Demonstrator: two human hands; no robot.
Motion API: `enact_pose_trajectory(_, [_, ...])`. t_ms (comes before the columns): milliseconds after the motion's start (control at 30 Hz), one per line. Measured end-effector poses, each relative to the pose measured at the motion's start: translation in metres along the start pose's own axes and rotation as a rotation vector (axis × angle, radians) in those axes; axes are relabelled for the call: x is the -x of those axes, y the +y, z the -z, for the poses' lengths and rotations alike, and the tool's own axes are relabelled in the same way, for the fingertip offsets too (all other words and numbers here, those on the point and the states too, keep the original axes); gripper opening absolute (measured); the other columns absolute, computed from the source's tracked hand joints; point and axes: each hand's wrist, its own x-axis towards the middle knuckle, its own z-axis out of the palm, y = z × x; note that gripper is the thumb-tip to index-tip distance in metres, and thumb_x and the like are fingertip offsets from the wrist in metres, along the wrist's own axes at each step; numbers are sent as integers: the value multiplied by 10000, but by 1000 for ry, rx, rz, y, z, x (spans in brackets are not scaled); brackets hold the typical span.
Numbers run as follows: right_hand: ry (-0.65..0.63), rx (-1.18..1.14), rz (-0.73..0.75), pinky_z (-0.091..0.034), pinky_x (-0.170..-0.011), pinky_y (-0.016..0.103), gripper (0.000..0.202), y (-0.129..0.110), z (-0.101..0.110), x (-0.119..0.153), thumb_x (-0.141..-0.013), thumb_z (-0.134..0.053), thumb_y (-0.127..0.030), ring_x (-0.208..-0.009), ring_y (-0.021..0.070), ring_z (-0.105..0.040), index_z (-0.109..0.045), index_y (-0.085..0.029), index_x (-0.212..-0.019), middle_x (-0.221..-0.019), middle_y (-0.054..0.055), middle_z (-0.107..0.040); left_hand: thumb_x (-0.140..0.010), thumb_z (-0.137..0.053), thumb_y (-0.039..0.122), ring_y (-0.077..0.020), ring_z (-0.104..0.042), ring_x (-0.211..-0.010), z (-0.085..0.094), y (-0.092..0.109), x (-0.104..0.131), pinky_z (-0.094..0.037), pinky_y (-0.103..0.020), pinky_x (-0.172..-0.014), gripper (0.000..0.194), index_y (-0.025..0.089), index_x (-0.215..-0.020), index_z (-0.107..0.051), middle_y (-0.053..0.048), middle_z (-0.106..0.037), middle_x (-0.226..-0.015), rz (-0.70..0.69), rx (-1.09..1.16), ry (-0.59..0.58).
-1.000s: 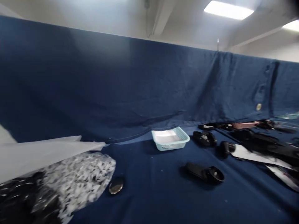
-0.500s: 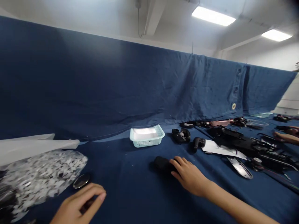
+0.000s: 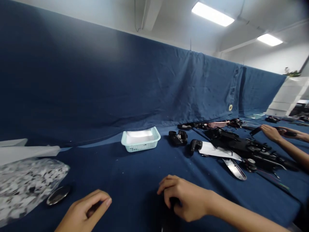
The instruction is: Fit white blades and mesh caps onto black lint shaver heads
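My right hand (image 3: 184,196) is in the lower middle of the head view, its fingers bent down over a dark black object (image 3: 167,219). That object blends into the navy cloth, and its kind and outline are hard to make out. My left hand (image 3: 88,211) rests at the lower left with fingers curled and thumb tip close to the index finger; no held thing shows. Left of it lies a shiny oval disc (image 3: 58,195) with a dark face, beside a clear plastic bag (image 3: 31,185) of many small white and black pieces.
A light-blue basket (image 3: 141,146) with white paper inside stands ahead. Black moulded parts (image 3: 178,138), a white sheet (image 3: 218,150) and a silver plate (image 3: 234,169) lie to the right. Another person's hands (image 3: 271,132) hold a dark part at the far right. A blue curtain (image 3: 108,80) rises behind.
My right hand and the black object have come nearer to me. My left hand keeps its curled shape. The view has turned right, and the other person's hands have come further into it.
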Motion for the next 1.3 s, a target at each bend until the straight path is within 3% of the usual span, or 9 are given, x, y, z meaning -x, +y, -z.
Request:
enact_pose_trajectory(167, [96,64,87,-406,-1013,375,382,5,-17,-43,-615,-495,-26,-1162,204,-544,-626,-196,-932,-1234,78,-600,-858,-404,534,-328,-575,-1072,30,-49,-11,-418,-473,-957,411,263,-1005,-676,-89,-633,-1176,-89,-488,234])
enact_pose_trajectory(300, [226,169,55,-303,-1115,430,480,15,-37,-65,-753,-501,-82,-1336,218,-382,-552,-201,-1215,-1432,102,-438,-892,-306,465,-426,-318,-1341,54,-113,-8,-247,-603,-1060,528,151,-1183,-615,-164,-446,-1420,-34,-832,389])
enact_pose_trajectory(333, [262,171,20,-304,-1118,435,512,18,-44,-67,-769,-507,-96,-1355,222,-355,-515,-207,-1269,-1458,104,-403,-891,-298,470,-430,-270,-1366,60,-127,-4,-219,-623,-1064,546,146,-1210,-600,-162,-435,-1432,6,-878,374])
enact_pose_trajectory(433, [353,112,-99,-332,-1109,446,572,29,-62,-66,-809,-519,-138,-1377,238,-324,-415,-233,-1364,-1505,107,-321,-881,-356,549,-424,-439,-1265,78,-152,8,-269,-629,-1030,586,157,-1249,-589,-158,-562,-1319,161,-891,227])
enact_pose_trajectory(633, [410,-40,-280,-359,-1094,499,558,48,-76,-63,-898,-524,-361,-1341,265,-391,-333,-261,-1413,-1445,110,-415,-881,-419,602,-334,-516,-1225,102,-149,20,-282,-521,-1070,571,252,-1310,-560,-93,-581,-1322,188,-677,17])
enact_pose_trajectory(767, [353,-118,-318,-390,-1078,495,491,53,-76,-63,-913,-506,-417,-1270,257,-488,-397,-296,-1377,-1376,70,-516,-918,-357,589,-279,-534,-1197,125,-151,18,-316,-414,-1064,577,212,-1318,-531,-87,-599,-1296,161,-687,162])
enact_pose_trajectory(900, [325,-125,-363,-385,-1075,535,502,58,-81,-60,-916,-499,-453,-1272,268,-489,-389,-322,-1387,-1381,54,-529,-927,-344,480,-322,-513,-1204,142,-163,15,-341,-463,-1018,496,189,-1254,-577,-112,-584,-1304,224,-840,239])
enact_pose_trajectory(1067, [346,-114,-361,-456,-1029,493,501,62,-85,-59,-912,-506,-457,-1229,261,-539,-411,-322,-1385,-1355,58,-559,-883,-375,394,-331,-588,-1096,140,-174,17,-426,-459,-912,442,201,-1173,-648,-106,-629,-1230,273,-852,193])
enact_pose_trajectory(1300, [369,-97,-365,-463,-1029,476,490,59,-83,-60,-904,-519,-452,-1216,257,-556,-447,-313,-1369,-1333,52,-585,-870,-394,358,-310,-642,-950,137,-166,17,-436,-413,-853,400,166,-1066,-685,-138,-695,-1065,360,-857,309])
